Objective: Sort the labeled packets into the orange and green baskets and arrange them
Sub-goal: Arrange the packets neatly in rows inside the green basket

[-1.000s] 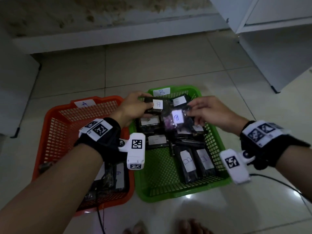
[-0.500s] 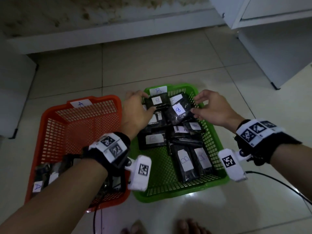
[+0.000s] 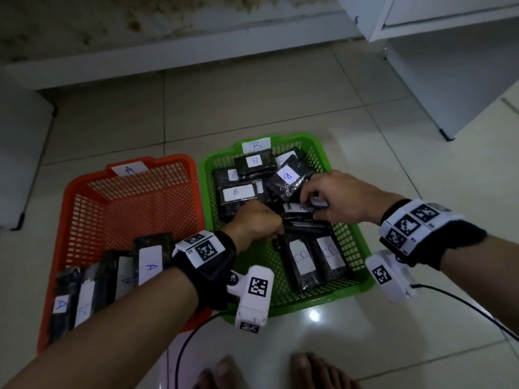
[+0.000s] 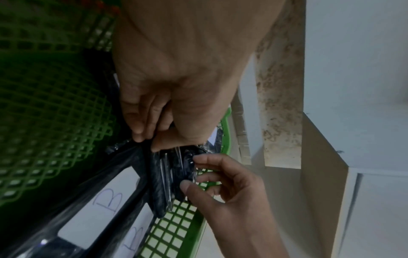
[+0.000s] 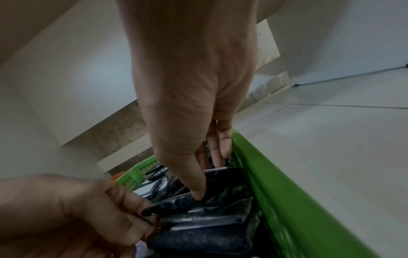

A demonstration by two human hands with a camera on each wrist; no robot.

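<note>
Both hands are inside the green basket (image 3: 206, 175), labelled B. My left hand (image 3: 269, 234) pinches the near-left end of a bunch of black packets (image 3: 303, 220) in the basket's middle. In the left wrist view its fingers (image 4: 137, 125) and thumb close on the packets (image 4: 167, 174). My right hand (image 3: 311, 203) grips the same bunch from the right, thumb on top and fingers (image 5: 218, 153) down beside the green wall (image 5: 276, 192). More B packets (image 3: 302, 259) lie at the front and others (image 3: 254, 164) at the back. The orange basket (image 3: 66, 209), labelled A, holds several A packets (image 3: 150, 259) at its near end.
The baskets sit side by side on a tiled floor. A white cabinet (image 3: 449, 80) stands at the back right and a wall ledge (image 3: 168, 66) runs behind. A black cable (image 3: 191, 341) trails on the floor near my bare feet (image 3: 309, 369).
Both hands let go of the packets at the far end of the green basket and came back toward me. They now grip the bunch in the middle.
</note>
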